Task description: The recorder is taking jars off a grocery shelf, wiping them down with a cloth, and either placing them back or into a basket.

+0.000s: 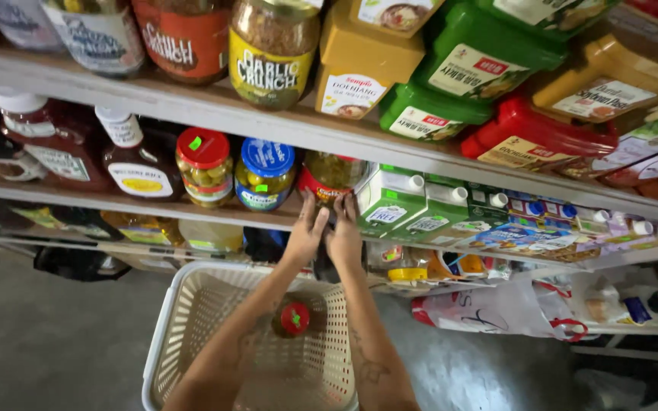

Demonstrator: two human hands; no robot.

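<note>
Both my hands reach up to the middle shelf (154, 205). My left hand (308, 232) and my right hand (344, 232) press together, fingers around the bottom of a jar with a red band and green contents (330, 176). To its left stand a blue-lidded jar (265, 173) and a red-lidded jar (204, 166). Below my forearms sits a white perforated basket (184, 327) holding a jar with a red lid (294, 318).
Green and white cartons (405, 199) stand right of the held jar. The top shelf carries large jars (272, 49) and yellow, green and red tubs (481, 61). Dark sauce bottles (127, 152) stand at left. A white bag (496, 308) lies at lower right. Grey floor lies below.
</note>
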